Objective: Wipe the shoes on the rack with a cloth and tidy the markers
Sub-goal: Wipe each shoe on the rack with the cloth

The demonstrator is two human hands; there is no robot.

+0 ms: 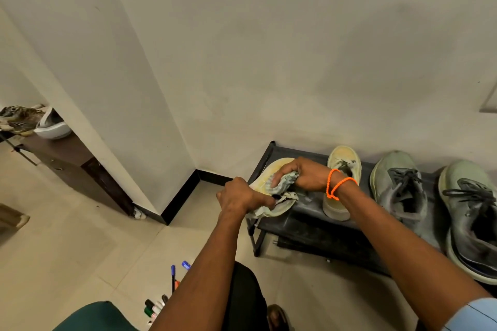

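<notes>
Dark desk point(70, 154) w/ white helmet point(52, 126)

A soft, crumpled cloth point(285, 183) with a ribbed weave is gripped by the right hand point(304, 173). The yellow shoe point(271, 169) held by the left hand point(242, 196) is seen to have a smooth, matt rubbery sole. The second yellow shoe point(340, 185) is of matt fabric, as are the two green shoes point(398, 191), whose knit looks scuffed and dusty. The rack point(309, 212) shelf is dark, matt and dust-marked, on black tube legs. The floor point(80, 250) is laid in smooth, faintly glossy tiles. The markers point(157, 306) appear to be glossy plastic. The wall point(269, 48) is matt painted plaster.
</notes>
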